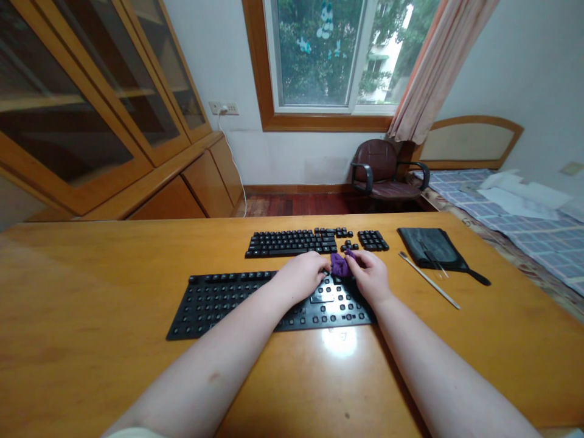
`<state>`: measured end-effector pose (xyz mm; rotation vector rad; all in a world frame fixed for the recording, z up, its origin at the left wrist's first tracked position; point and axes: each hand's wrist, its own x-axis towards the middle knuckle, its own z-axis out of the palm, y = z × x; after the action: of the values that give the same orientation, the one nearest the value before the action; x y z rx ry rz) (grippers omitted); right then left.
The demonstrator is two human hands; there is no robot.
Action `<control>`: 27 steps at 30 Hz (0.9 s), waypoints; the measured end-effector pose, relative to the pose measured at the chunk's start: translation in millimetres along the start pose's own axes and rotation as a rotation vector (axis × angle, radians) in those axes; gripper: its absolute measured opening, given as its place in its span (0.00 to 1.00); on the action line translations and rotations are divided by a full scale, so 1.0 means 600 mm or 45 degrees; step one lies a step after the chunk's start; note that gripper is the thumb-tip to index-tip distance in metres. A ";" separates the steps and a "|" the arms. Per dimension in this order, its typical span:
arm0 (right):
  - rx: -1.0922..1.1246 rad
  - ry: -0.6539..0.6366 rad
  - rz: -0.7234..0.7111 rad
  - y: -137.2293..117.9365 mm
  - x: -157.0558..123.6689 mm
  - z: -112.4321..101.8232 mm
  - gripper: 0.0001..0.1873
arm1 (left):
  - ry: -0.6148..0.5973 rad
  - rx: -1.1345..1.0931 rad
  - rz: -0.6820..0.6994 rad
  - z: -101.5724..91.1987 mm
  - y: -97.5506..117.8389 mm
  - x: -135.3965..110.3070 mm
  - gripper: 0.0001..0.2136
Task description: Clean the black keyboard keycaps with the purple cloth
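Left hand (pixel 305 275) reaches across the keyboard base (pixel 219 297), fingers curled, hold unclear; right hand (pixel 370 277) pinches purple cloth (pixel 339 266), fingers closed together.

1. Wide lane on the left: bare wooden tabletop (pixel 100 286) runs near to far beside the keyboard base (pixel 210 304).
2. Far side's tight! Loose black keycaps (pixel 292 242) line up behind the base, a narrow strip between.
3. Traffic on the base's right half: left hand (pixel 308 271), purple cloth (pixel 340 266), right hand (pixel 371 277).
4. Right, there's a gap, then a slanting pale stick (pixel 431 281) and black pouch (pixel 440 243) obstruct.
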<state>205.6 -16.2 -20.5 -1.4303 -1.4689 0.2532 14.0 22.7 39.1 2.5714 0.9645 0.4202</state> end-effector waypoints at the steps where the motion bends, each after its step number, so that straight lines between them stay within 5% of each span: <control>1: 0.008 0.001 0.006 0.001 0.000 0.000 0.11 | -0.054 -0.001 0.011 0.003 0.000 0.000 0.08; 6: 0.028 0.011 0.039 0.001 -0.001 0.001 0.12 | -0.151 0.013 0.002 0.012 0.000 -0.001 0.09; 27: 0.029 0.020 0.054 -0.002 0.001 0.001 0.11 | -0.065 0.166 0.114 0.014 0.003 0.001 0.08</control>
<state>204.6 -15.7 -19.5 -1.4437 -1.4197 0.2834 18.7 19.7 32.6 2.7364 0.8892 0.3232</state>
